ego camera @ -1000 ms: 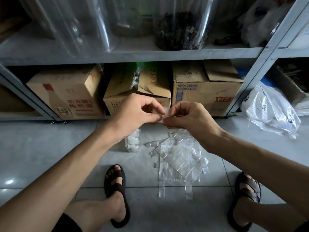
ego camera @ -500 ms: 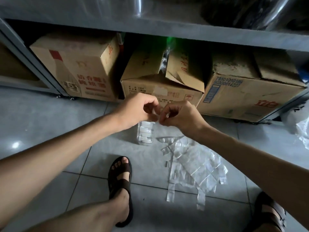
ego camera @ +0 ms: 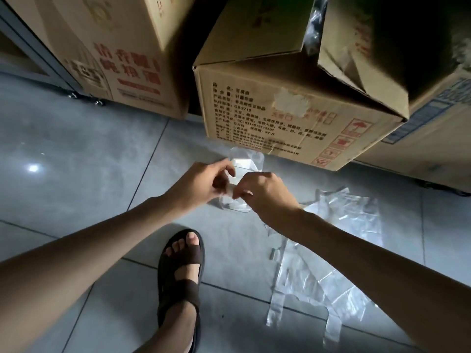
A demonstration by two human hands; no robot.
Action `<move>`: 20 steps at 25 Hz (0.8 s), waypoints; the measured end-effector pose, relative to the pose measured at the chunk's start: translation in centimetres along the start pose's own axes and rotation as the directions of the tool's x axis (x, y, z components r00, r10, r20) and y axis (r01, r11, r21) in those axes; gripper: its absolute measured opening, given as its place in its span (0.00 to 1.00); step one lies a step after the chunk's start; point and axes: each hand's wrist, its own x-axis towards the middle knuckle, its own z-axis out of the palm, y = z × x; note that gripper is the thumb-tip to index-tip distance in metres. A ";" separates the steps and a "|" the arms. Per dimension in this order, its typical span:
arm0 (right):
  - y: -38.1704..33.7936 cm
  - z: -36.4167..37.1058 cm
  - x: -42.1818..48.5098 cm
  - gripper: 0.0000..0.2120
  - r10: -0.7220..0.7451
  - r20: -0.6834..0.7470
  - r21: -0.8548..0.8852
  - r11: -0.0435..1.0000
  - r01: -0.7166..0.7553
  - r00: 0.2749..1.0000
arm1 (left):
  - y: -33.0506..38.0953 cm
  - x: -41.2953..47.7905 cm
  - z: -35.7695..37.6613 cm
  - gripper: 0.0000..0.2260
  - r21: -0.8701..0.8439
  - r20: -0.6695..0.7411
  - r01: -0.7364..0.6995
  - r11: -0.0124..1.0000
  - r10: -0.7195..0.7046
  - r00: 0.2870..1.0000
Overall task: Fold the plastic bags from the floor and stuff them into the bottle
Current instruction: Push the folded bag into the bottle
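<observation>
We are at the stuffing step. Our left hand [ego camera: 201,184] and right hand [ego camera: 265,192] meet directly above the clear bottle [ego camera: 248,161], which stands on the floor [ego camera: 76,149] just in front of the cardboard boxes [ego camera: 280,110]. Both hands have their fingers curled, and together they pinch a small folded bag [ego camera: 231,191] between the fingertips, right over the bottle. The packet is tiny and pale, so we cannot tell how tightly it is folded.

The remaining plastic bags [ego camera: 331,250] lie flat and spread out on the floor to our right, partly under the right forearm and near the bottle. They look unfolded, so we judge that much of the task is left.

Next, we need to line the packet up with the bottle's opening and push it down with a fingertip. One hand may have to steady the light bottle so it does not tip. After that, we reach right for another bag.
</observation>
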 end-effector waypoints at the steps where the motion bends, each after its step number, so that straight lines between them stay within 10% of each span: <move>1: 0.6 0.6 0.1 0.12 0.013 0.033 -0.062 0.998 -0.011 0.999 | -0.9 0.1 0.2 0.13 0.022 -0.037 0.025 0.999 -0.025 0.999; 8: 2.0 5.6 0.3 0.09 -0.139 0.281 -0.618 0.731 0.289 0.950 | -4.6 1.0 2.4 0.12 0.044 -0.125 0.354 0.934 -0.346 0.930; 20: 1.4 7.7 2.2 0.16 0.151 0.407 -0.431 0.902 0.044 0.901 | -4.1 4.5 3.9 0.11 0.248 -0.148 0.399 0.883 -0.372 0.916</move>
